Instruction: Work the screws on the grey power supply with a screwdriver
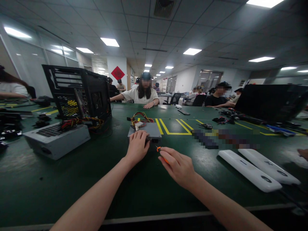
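A grey computer power supply [154, 130] lies on the green table in front of me, with a bundle of coloured cables [141, 117] and a white connector [138, 125] at its top. My left hand [137, 147] grips its near left side, the fingers bent over the top and the thumb along the front. An orange screwdriver [165, 159] is held in my right hand [180, 165]. Its thin tip points up and left, close to the power supply's near face; whether it touches anything I cannot make out.
Left stand a second power supply [57, 138] and an open black computer case [80, 93]. Two white oblong devices [250, 170] lie right, near another black case [262, 102] and tools [205, 125]. Across the table sits a person [143, 94], one arm reaching toward the left case.
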{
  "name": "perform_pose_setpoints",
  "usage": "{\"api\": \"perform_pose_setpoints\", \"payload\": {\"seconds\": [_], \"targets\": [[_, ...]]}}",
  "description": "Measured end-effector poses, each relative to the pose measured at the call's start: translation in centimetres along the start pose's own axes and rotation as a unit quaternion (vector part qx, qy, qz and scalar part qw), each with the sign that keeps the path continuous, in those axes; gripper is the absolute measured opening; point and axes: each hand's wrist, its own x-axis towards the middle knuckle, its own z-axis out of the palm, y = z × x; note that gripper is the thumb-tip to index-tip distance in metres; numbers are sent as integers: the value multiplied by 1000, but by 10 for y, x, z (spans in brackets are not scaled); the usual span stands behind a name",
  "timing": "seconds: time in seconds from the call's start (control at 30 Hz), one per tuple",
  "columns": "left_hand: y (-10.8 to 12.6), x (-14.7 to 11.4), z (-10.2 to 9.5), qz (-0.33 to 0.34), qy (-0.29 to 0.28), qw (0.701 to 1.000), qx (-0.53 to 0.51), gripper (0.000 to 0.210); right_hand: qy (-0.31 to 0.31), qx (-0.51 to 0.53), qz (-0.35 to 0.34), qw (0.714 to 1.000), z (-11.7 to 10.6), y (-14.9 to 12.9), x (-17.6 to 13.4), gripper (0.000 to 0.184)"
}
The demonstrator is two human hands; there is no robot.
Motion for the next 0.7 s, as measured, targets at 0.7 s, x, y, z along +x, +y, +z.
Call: {"api": "perform_pose_setpoints", "payload": {"seconds": [0.7], "targets": [[-1, 0, 1, 3, 5, 1000, 5, 24, -9, -2, 26, 1000, 2, 1, -2, 33]]}}
